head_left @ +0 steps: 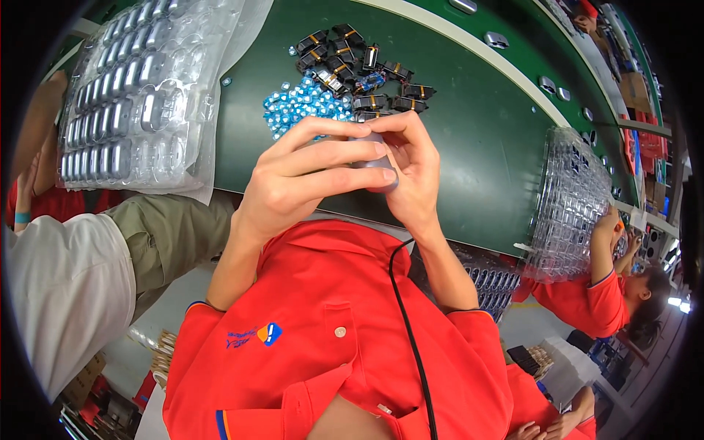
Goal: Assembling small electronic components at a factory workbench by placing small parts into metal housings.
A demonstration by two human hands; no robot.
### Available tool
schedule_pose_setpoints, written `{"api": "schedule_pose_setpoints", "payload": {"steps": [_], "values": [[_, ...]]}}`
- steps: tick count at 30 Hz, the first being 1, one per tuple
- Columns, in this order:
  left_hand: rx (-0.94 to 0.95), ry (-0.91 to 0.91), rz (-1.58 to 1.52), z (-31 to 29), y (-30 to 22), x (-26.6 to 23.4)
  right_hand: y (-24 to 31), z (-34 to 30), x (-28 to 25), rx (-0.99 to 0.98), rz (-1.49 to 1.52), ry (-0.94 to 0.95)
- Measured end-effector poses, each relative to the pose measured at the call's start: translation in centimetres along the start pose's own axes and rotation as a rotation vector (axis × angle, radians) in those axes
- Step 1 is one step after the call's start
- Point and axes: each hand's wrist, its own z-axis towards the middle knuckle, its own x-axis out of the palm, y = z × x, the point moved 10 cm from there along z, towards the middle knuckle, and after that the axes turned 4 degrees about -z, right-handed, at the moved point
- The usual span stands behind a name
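Both my hands are closed around a small grey rounded casing over the near part of the green table. My left hand lays its fingers across the casing from the left, and they cover much of it. My right hand grips it from the right, with fingertips meeting the left ones at the top. Just beyond my hands is a pile of small blue-and-white pieces. Behind it lie several black rectangular modules with yellowish strips.
A clear plastic tray with rows of grey casings stands at the left on the green table. Another clear tray is at the right, near a co-worker in red. Grey parts sit on a green strip beyond the pale rail.
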Motion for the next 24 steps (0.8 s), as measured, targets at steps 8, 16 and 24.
{"api": "schedule_pose_setpoints", "payload": {"steps": [8,16,24], "values": [[-0.128,0.037,-0.207,-1.8,3.0,-0.1,-1.9,-0.6,0.5,0.143,0.043,0.05],[-0.536,-0.17,-0.654,-3.3,7.1,-1.0,-1.5,-0.8,1.9,0.296,0.188,0.087],[-0.575,-0.224,-0.616,-2.2,6.7,-2.5,5.6,-0.9,2.0,-0.398,-0.549,0.014]]}}
